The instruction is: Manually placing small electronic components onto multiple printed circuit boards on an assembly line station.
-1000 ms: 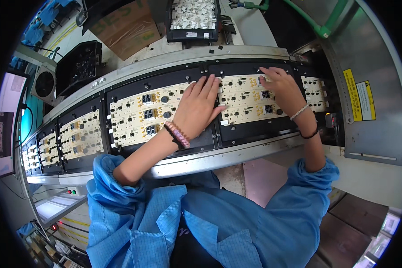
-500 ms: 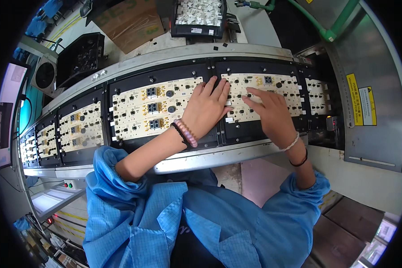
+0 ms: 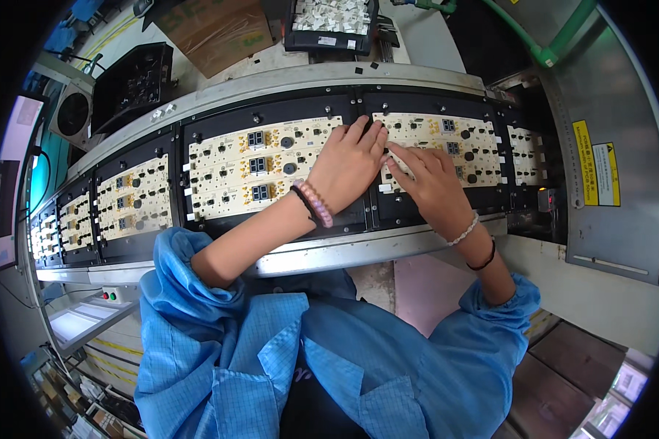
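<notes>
My left hand (image 3: pixel 346 165) lies palm down across the bar between two black carrier frames. Its fingers are outstretched, with their tips at the left edge of the right-hand cream circuit board panel (image 3: pixel 482 132). Over that same panel reaches my right hand (image 3: pixel 439 192), fingers extended, its tips close beside the left fingertips. No held part shows in either hand; whatever lies under the fingertips is hidden. The left-hand circuit board panel (image 3: pixel 227 175), partly behind my left wrist, carries black two-digit displays, round black parts and small black switches. White connectors line the panels' left edges.
More framed boards (image 3: pixel 133 197) continue leftward along the metal-railed conveyor (image 3: pixel 315 253). Beyond it stand a black bin of white connectors (image 3: pixel 331 18), a cardboard box (image 3: pixel 214 35) and a black tray of dark parts (image 3: pixel 134 91). A metal machine housing (image 3: pixel 615 241) borders the right.
My right hand has moved left, bringing its fingertips beside those of my left hand and uncovering more displays on the right panel. The left hand stays at the panel's left edge.
</notes>
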### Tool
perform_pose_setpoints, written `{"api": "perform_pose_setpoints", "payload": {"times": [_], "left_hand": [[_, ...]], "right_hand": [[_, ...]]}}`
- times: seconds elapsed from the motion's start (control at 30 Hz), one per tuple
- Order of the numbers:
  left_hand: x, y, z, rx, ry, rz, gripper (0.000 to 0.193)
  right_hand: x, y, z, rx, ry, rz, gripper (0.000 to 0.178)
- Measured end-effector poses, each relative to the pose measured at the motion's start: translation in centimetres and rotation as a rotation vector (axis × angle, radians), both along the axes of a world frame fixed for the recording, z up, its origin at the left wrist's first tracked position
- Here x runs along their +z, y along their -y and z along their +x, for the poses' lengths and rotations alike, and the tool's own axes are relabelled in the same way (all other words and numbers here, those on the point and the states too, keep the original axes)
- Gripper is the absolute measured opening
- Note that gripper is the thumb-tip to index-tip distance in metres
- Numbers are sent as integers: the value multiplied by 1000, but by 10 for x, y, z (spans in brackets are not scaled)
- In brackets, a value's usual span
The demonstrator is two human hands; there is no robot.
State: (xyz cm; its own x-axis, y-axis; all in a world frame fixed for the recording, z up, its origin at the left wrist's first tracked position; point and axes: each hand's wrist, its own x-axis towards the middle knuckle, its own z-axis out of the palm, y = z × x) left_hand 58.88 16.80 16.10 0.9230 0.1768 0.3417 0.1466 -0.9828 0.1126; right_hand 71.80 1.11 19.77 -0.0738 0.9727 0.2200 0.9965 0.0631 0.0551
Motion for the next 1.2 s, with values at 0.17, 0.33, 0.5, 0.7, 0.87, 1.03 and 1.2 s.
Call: {"api": "perform_pose_setpoints", "payload": {"times": [0.17,0.33,0.5,0.7,0.87,1.03,1.2], "left_hand": [[30,-17,-45,-59,66,-103,48],[48,-73,-126,69,30,-188,49],[62,-119,-196,214,37,-266,44],[73,-256,-288,370,264,-18,38],[24,-443,-343,574,143,2,26],[11,-502,-331,737,-397,-361,21],[10,-525,-339,841,-360,-333,18]], "right_hand": [[12,9,-7,-13,17,-4,40],[7,7,-24,-17,25,-33,38],[31,-13,-18,96,-12,-99,30],[82,-134,-3,50,-145,60,33],[54,-295,39,23,247,194,38],[26,-360,52,-125,309,162,40],[9,-387,59,-113,83,119,30]]}}
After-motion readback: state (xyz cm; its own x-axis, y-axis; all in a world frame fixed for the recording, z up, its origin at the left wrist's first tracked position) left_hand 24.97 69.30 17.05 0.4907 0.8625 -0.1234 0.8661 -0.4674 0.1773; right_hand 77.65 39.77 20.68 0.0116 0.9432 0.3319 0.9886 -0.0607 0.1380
